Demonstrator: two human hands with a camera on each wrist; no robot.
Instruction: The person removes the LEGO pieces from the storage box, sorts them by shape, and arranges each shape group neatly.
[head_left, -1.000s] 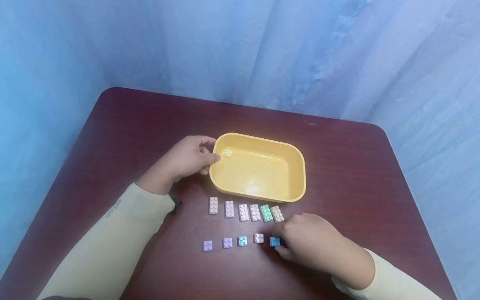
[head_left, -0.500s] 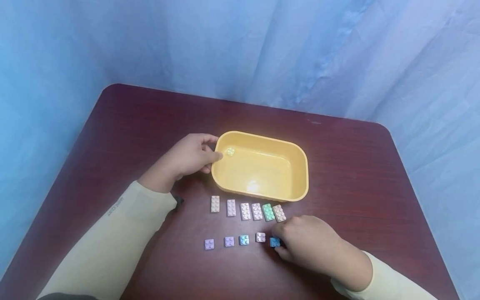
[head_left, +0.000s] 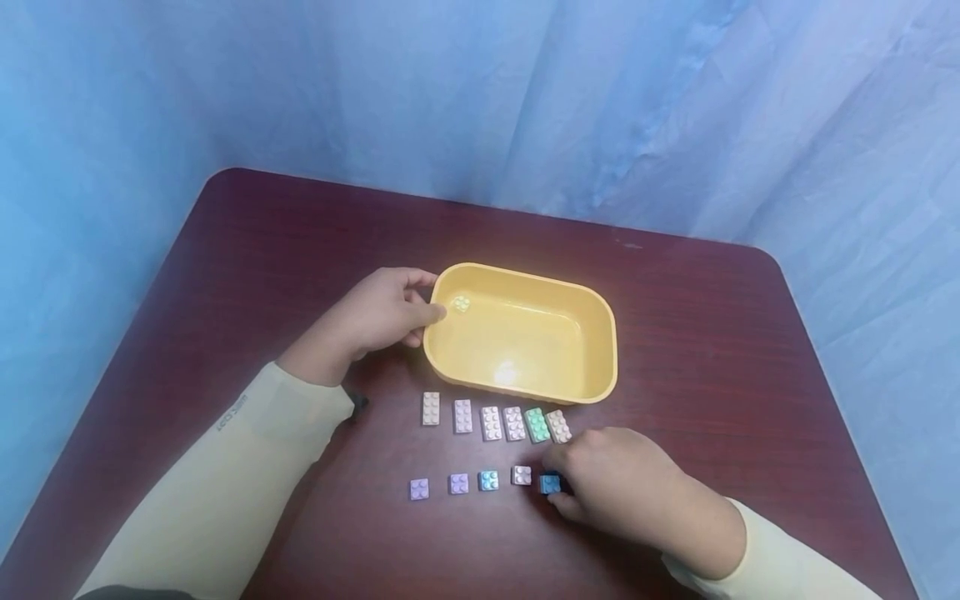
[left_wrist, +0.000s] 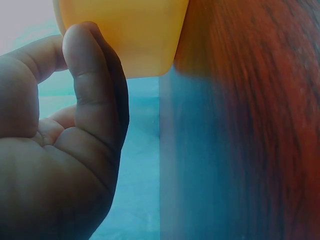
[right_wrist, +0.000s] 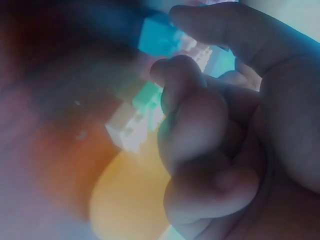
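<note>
Blue plastic is pinched at the tips of the right hand [head_left: 626, 487]: a small square blue brick [head_left: 550, 483] is held between thumb and forefinger at the right end of the near row, resting on the surface [head_left: 712, 350] or just off it; which cannot be told. The brick lies directly at the fingertips, to the left of the palm, so no reach is needed from this hand. In the right wrist view the thumb [right_wrist: 235, 30] is seen laid over the brick's top edge while the other fingers [right_wrist: 195, 115] are curled in beneath. The right wrist is kept low, with the forearm coming in from the near right corner.

The left hand [head_left: 375, 317] is well apart from the brick, at the far left, and is wrapped on the short left wall of the yellow tray [head_left: 600, 367]: the thumb lies against the wall's outside and the fingers are curled near the rim. The tray's long axis runs left to right, and it stands beyond the brick, up and slightly left of the right hand.

Between brick and tray a row of six oblong bricks [head_left: 495, 422] is laid side by side, their long axes pointing away from the person. Left of the blue brick, four more square bricks [head_left: 468, 482] are set apart in a line. One pale brick [head_left: 461, 304] lies inside the tray, in its far left corner.
</note>
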